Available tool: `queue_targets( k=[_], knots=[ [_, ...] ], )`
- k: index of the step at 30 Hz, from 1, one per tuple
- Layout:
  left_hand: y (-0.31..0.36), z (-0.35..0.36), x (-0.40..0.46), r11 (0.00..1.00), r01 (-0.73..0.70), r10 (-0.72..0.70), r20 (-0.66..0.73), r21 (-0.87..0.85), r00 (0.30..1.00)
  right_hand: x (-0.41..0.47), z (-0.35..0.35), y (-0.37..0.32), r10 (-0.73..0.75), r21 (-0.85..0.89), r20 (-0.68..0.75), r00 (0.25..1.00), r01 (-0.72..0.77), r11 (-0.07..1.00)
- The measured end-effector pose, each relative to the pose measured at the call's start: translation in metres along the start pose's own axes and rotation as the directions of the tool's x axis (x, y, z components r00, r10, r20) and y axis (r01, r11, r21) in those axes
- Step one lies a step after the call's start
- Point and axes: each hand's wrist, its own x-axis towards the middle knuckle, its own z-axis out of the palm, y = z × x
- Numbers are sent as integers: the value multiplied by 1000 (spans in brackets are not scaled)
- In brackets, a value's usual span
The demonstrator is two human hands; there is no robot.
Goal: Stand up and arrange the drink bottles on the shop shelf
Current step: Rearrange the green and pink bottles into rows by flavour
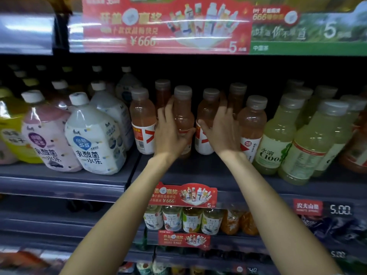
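The clear plastic bottle of pinkish-orange drink with a grey cap and a red-and-white label [183, 116] stands upright on the dark grey shop shelf [198, 171], its long axis vertical, in the front row between two bottles of the same kind. It is gripped by the left hand [168, 132]: the fingers are curled round its left side and the thumb appears to cross the lower front, just at the label band. The right hand [222, 130] is held with fingers loosely spread and nearly straight against the neighbouring pinkish-orange bottle [207, 116] to the right; whether the fingertips reach a further bottle behind cannot be told. The gripped bottle thus lies left of the right hand, and the left hand is judged the nearer one for any shift or turn of it.

To the right, pale yellow-green bottles with grey caps [276, 132] are labelled "水溶 C100". To the left, squat white-capped bottles lean at a tilt: a white one [95, 139] and a pink one [45, 135], both printed "乳酸菌 水乐".

On the red promotional banner above [166, 26] "¥666" and "5" are read; a green panel [309, 34] shows "中国茶". A red price tag [307, 207] reads "农夫山泉" beside "5.00".
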Motion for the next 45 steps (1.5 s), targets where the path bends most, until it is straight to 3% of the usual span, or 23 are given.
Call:
queue_targets(
  k=[4,7,10,12,15,18,21,26,35,42,45],
  knots=[
    [-2,-19,-10,995,51,-53,-22,-88,998,-5,5,-3,-19,-45,-51,999,17,999],
    [-10,-38,-24,995,13,-21,-81,-98,997,-11,3,-6,-21,-17,-112,994,19,1000],
    [-22,-58,-36,996,40,-52,-137,-86,989,-21,-3,-14,-290,83,-270,918,322,943],
    [-28,-68,-40,992,90,-102,-151,-84,983,-19,1,-25,-405,201,-205,891,444,873],
    [-29,-76,-42,994,109,-112,-151,-30,982,-5,22,-42,-315,320,-26,949,307,896],
    [-31,-79,-44,992,119,-110,-153,50,982,3,51,-52,-273,267,-4,962,265,927],
    [-38,-83,-43,990,124,-112,-169,66,979,10,75,-57,-170,327,42,985,147,933],
    [-39,-83,-43,986,145,-130,-169,83,977,17,92,-63,-97,618,147,984,-14,786],
    [-45,-84,-41,993,115,-112,-149,11,983,-21,72,-51,-12,533,67,998,-26,846],
    [-35,-84,-54,971,232,-228,-73,52,971,-52,50,-31,-22,677,105,994,-55,734],
    [-42,-78,-53,950,313,-313,-55,-15,948,-52,47,-34,-16,704,130,991,-81,706]
  ],
)
